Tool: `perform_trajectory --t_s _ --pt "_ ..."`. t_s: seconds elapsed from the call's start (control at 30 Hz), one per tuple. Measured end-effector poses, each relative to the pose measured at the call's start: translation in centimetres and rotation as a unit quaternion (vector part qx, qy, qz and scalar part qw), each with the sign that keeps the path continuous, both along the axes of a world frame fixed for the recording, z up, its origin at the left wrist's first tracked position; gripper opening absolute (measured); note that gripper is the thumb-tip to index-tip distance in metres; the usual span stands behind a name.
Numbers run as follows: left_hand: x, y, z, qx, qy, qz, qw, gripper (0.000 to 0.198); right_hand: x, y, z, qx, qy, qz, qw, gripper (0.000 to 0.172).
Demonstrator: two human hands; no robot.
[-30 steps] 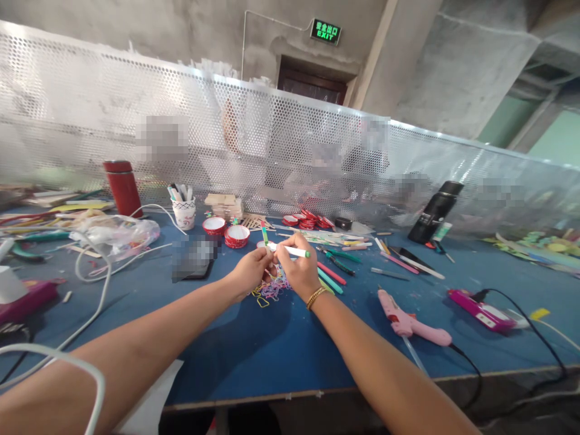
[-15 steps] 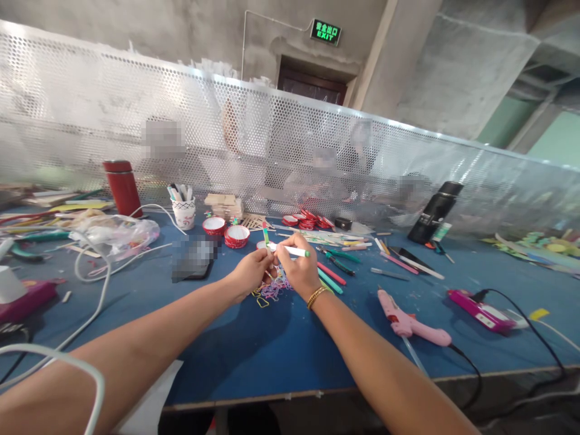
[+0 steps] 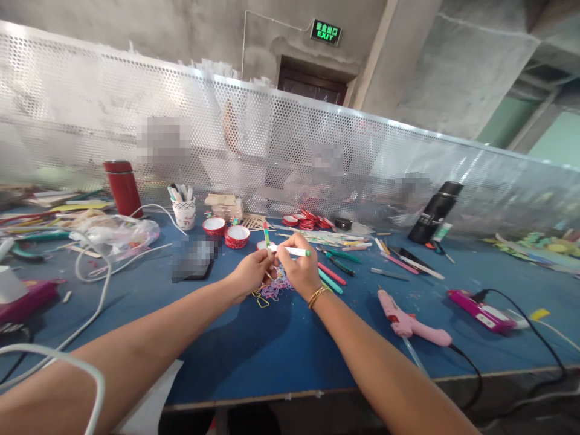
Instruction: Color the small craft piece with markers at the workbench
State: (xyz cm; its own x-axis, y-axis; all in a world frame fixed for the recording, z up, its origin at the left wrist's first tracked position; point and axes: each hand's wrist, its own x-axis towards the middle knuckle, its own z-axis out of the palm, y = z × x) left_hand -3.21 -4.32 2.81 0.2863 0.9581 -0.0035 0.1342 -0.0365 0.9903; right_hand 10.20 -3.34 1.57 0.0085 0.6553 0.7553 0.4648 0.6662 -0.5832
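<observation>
My left hand (image 3: 252,272) is closed on the lower end of a thin flat stick (image 3: 266,232), coloured red at the top and green below. In my right hand (image 3: 299,270) a white marker with a green end (image 3: 296,251) is gripped like a pen, its tip against or very near the stick. A pile of pastel looped clips (image 3: 275,289), with a yellow one at its front, lies on the table under my hands. Red and teal markers (image 3: 331,275) lie just right of my right hand.
On the blue table (image 3: 254,362) are a phone (image 3: 194,260), red-rimmed round tins (image 3: 237,236), a paper cup of pens (image 3: 183,211), a red flask (image 3: 122,188), a black bottle (image 3: 435,212), pliers (image 3: 338,261), a pink glue gun (image 3: 412,323) and loose white cables (image 3: 105,290). A perforated metal screen (image 3: 272,139) stands behind.
The marker's tip has shifted very slightly along the stick. Both hands otherwise keep their place and grip.
</observation>
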Motion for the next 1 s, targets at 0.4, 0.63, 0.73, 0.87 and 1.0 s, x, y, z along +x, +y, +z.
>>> perform_trajectory --t_s 0.4,0.63,0.73,0.87,1.0 --pt "-0.04 0.04 -0.1 0.002 -0.005 0.003 1.0 0.022 0.03 -0.05 0.07 0.003 0.002 0.003 1.0 0.012" --pt "-0.06 -0.13 0.23 -0.003 -0.002 0.006 1.0 0.022 -0.02 -0.12 0.17 0.005 -0.001 0.0 1.0 0.013" --pt "-0.1 -0.13 0.25 -0.001 0.001 0.005 1.0 0.022 -0.03 -0.16 0.21 0.003 0.001 0.001 1.0 0.012" --pt "-0.1 -0.12 0.18 -0.004 0.005 0.004 1.0 0.022 -0.03 -0.17 0.21 0.003 0.002 0.005 1.0 0.012" --pt "-0.04 -0.11 0.12 -0.005 -0.003 0.004 1.0 0.023 -0.04 -0.15 0.16 0.004 0.013 0.007 1.0 0.013"
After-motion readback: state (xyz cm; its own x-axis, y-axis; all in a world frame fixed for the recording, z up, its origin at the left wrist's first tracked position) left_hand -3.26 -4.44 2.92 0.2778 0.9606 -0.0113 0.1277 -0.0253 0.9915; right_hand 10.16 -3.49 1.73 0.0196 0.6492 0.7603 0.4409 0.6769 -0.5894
